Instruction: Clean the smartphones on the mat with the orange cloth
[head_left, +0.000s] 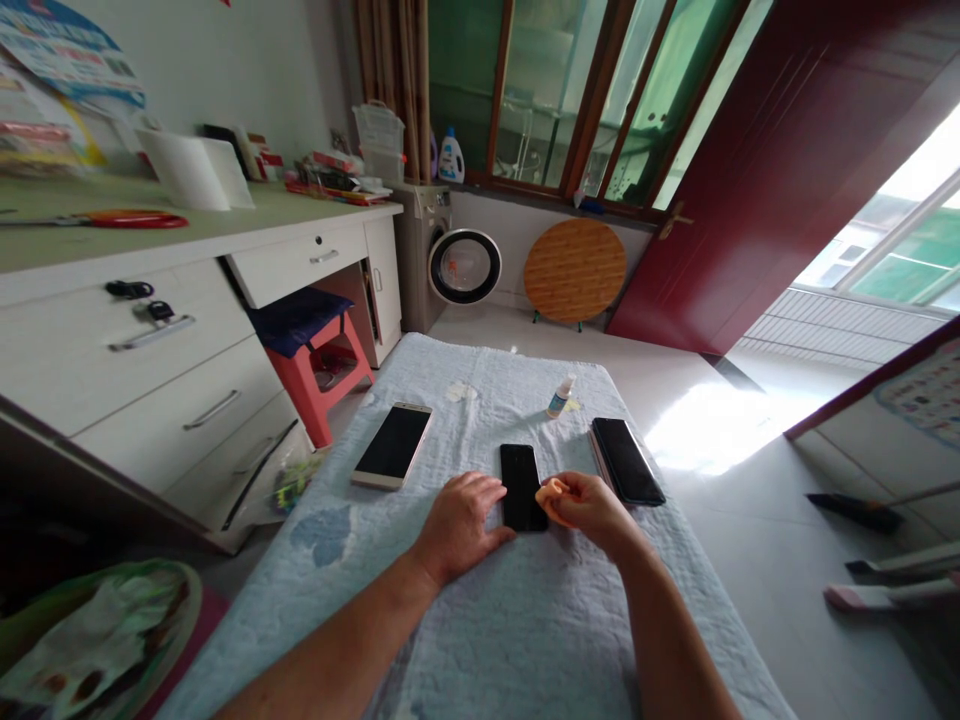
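A black smartphone (523, 488) lies flat, screen up, on a light blue quilted cloth (517, 610). My left hand (466, 520) steadies it from the left, fingertips on its long edge and thumb by the lower corner. At the opposite edge, my right hand (592, 508) pinches a bunched orange cloth (556, 500) that touches the phone's side. To the left rests a larger phone with a gold frame (394, 446). On the right is another dark phone (628, 462), with something pale under its left edge. A small spray bottle (560, 396) stands upright beyond the middle phone.
Along the left runs a white desk (292, 240) with drawers, and a pink stool (319, 370) tucked under it. A waste bin (187, 610) sits at lower left. Farther back are a washing machine with its round door open (465, 267) and a round wooden tabletop (574, 270).
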